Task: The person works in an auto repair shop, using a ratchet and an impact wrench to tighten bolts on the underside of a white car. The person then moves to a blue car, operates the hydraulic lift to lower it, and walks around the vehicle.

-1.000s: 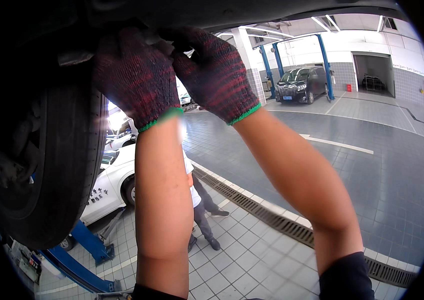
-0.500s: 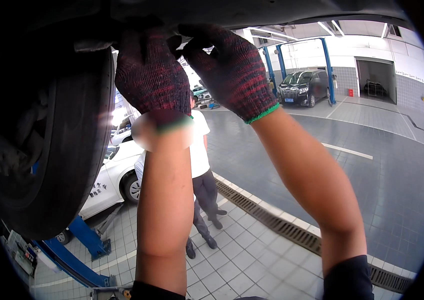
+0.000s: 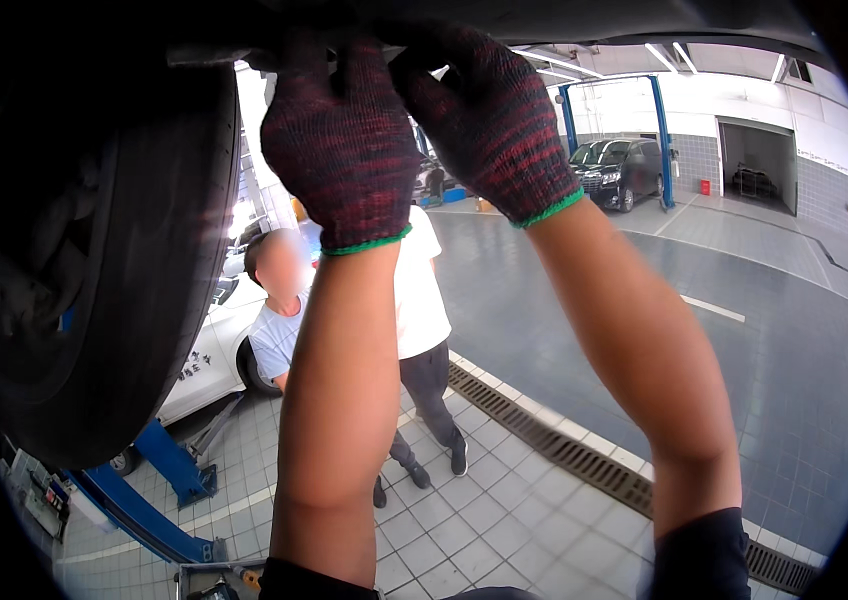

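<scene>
My left hand [image 3: 337, 155] and my right hand [image 3: 492, 125], in red-and-black knit gloves with green cuffs, are raised against the dark car underside [image 3: 634, 20]. Fingertips of the left reach up into shadow beside a metal part [image 3: 194, 56]; what they hold, if anything, is hidden. My right hand is just beside it, fingers curled on something I cannot make out. A wheel [image 3: 144, 300] hangs close at the left of my hands.
Two people [image 3: 274, 325] stand close below, behind my left forearm. Blue lift arms [image 3: 164, 460] and a white car [image 3: 204, 380] are low at left. A floor drain [image 3: 564, 450] crosses the tiles. A black van [image 3: 614, 175] stands in a far bay.
Both my hands have shifted rightward in the picture, still up at the underside. The two people have come further into view, the nearer one's head now showing left of my left forearm.
</scene>
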Demonstrator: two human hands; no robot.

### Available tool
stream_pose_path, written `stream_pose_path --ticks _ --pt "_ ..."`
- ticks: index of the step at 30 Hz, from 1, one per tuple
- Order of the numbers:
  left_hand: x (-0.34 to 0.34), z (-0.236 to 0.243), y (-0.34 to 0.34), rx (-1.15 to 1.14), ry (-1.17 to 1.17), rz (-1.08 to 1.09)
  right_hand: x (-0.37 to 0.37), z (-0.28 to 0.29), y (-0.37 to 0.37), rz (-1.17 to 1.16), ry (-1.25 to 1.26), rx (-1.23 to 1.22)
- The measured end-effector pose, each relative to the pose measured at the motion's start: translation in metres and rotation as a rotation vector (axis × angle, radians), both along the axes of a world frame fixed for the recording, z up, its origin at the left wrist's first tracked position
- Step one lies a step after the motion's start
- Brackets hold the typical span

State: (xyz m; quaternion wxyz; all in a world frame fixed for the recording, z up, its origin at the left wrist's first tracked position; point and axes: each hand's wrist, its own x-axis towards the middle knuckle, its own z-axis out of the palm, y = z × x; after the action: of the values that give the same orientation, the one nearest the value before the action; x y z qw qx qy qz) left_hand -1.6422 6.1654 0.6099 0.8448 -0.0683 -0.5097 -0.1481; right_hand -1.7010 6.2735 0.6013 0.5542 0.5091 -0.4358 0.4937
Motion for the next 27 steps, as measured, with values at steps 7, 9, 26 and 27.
stream_pose_path --ticks 7,9,26,27 --pt "0.004 -0.005 -0.006 -0.076 0.060 -0.049 0.007 0.003 -0.007 0.018 0.029 -0.023" --pt "0.004 -0.005 -0.006 -0.073 0.037 -0.020 0.007 0.001 -0.002 0.060 0.007 0.006" --pt "0.014 -0.002 -0.017 -0.288 -0.005 0.170 0.020 0.004 0.002 0.177 0.119 0.105" --pt "0.015 -0.005 -0.017 -0.253 -0.032 0.237 0.017 0.003 -0.002 0.190 0.087 0.127"
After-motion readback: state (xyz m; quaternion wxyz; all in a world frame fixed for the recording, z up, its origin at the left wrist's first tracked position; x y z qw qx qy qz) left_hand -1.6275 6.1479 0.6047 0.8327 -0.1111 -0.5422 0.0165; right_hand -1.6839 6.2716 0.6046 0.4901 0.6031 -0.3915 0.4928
